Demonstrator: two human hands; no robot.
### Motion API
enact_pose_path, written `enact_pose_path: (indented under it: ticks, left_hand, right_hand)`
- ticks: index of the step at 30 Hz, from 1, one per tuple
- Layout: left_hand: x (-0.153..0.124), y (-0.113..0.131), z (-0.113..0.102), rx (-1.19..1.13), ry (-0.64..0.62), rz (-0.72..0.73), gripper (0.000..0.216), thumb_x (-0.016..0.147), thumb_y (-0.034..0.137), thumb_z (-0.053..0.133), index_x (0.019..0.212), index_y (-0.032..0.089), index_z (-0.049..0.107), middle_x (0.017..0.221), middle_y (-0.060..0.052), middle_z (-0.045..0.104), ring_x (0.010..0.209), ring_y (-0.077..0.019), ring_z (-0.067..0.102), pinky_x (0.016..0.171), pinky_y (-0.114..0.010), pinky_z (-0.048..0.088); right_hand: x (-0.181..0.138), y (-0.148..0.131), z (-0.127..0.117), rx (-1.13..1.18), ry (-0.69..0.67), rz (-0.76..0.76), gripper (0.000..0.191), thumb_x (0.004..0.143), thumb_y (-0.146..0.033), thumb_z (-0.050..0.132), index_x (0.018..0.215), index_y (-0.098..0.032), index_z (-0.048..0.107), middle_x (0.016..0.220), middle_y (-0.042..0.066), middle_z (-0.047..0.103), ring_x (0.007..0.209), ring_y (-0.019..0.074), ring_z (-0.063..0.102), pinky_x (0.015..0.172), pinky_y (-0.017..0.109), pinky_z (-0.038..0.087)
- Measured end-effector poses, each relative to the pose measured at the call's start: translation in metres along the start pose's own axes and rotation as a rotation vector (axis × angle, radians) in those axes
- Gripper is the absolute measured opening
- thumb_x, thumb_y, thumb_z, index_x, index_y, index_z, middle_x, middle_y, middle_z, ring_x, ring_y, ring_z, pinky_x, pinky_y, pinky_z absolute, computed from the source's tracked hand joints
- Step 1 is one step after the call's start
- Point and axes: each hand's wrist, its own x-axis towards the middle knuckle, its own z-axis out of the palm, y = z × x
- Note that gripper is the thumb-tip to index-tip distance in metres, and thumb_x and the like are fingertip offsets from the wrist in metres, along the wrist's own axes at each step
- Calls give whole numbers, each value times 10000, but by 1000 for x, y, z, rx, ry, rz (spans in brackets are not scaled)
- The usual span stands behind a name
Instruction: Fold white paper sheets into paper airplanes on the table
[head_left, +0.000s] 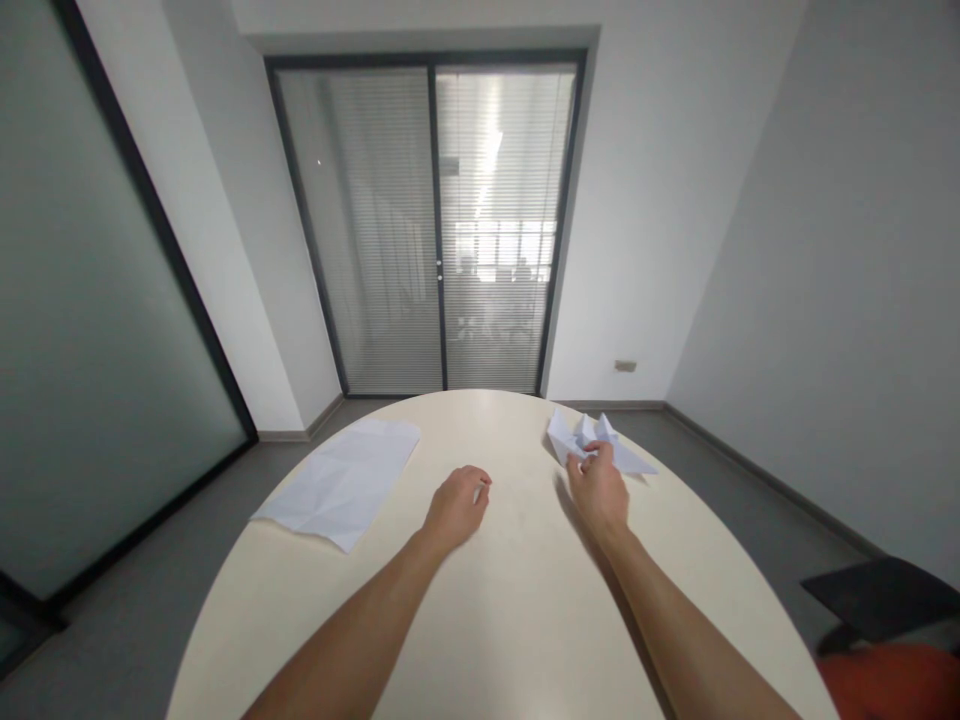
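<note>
My right hand (pixel 598 490) reaches to the far right of the table, its thumb and fingers closed on a white folded paper boat (pixel 634 460). Several pointed peaks stand up from the folded paper, and the fingers hide part of its near side. Whether it is one piece or more than one, I cannot tell. Near the table's middle is my left hand (pixel 457 508), its fingers curled in toward the thumb with nothing visible in them. To its left lies a creased sheet of white paper (pixel 345 480), flat and apart from the hand.
The pale round-edged table (pixel 495 620) spans the space before me. Beyond it stand glass doors with blinds (pixel 442 230). A black and red chair (pixel 885 610) is close to the table's right edge. A frosted glass panel (pixel 90 330) is at the left.
</note>
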Motion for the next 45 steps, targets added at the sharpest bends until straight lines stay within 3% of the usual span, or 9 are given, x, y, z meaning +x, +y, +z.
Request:
enact_pose_path:
  ticks: [5,11,16,21,29,34,39,42,45]
  left_hand:
    - [0,1,-7,259,103,-137,266,871,173,542,1116,183,644,1322,-126,591,1268,-271,497,1096,-426,369]
    - [-2,-11,-18,472,105,-397,569,838,346,590,1352,114,520,1608,-210,213,1480,-475,33,1161,-627,92]
    - [-3,-23,-20,556,47,-556,627,884,483,494,1418,156,469,1545,-228,355,1407,-501,276,1114,-680,111]
    - [-8,-12,-25,550,43,-393,556,923,435,478,1406,158,482,1325,-187,594,1207,-364,521,1140,-605,145]
    - [-8,25,-15,260,-160,60,282,959,235,436,1135,196,654,1094,-108,655,1049,-266,558,968,-416,428]
    - [-10,36,-14,25,-263,268,307,967,182,410,1080,234,691,1096,-53,683,1037,-218,568,950,-352,456]
    - [-12,43,-17,-76,-314,239,282,957,209,442,1023,257,711,1014,-12,722,972,-194,621,910,-317,474]
    - [-9,42,-16,-81,-291,153,313,987,266,399,989,254,711,951,-9,725,910,-184,641,890,-308,485]
    - [-6,34,-11,-24,-142,62,311,981,249,392,1102,243,678,1098,-36,712,1056,-203,615,977,-338,463]
  right_hand:
    - [-11,-7,7,17,-180,-338,234,929,-355,447,1126,-238,494,699,-32,618,614,171,571,573,257,282]
    - [-21,-18,2,-59,-405,-496,189,948,-315,433,1020,-239,590,688,-23,640,648,153,571,599,246,283]
    - [-21,-21,-1,-80,-410,-438,187,944,-308,455,1005,-231,613,707,-17,649,629,140,560,587,242,275]
    - [-25,-26,3,-75,-385,-448,187,947,-314,454,1006,-231,611,698,-17,646,627,140,559,583,240,271]
    - [-22,-22,7,-47,-315,-433,194,954,-323,442,996,-234,610,694,-20,645,637,150,579,596,249,317]
    - [-21,-20,9,112,-236,-490,244,953,-327,425,1073,-215,605,979,50,702,911,189,638,797,283,462]
    - [-22,-10,21,152,-374,-606,442,945,-353,455,1343,-173,524,1370,128,589,1272,236,529,1089,390,392]
    - [-21,-8,25,91,-478,-655,474,925,-358,498,1353,-162,549,1377,145,590,1297,260,519,1104,416,383]
    - [-21,-14,17,27,-516,-669,419,918,-337,516,1296,-185,614,1332,113,633,1274,246,539,1084,374,392]
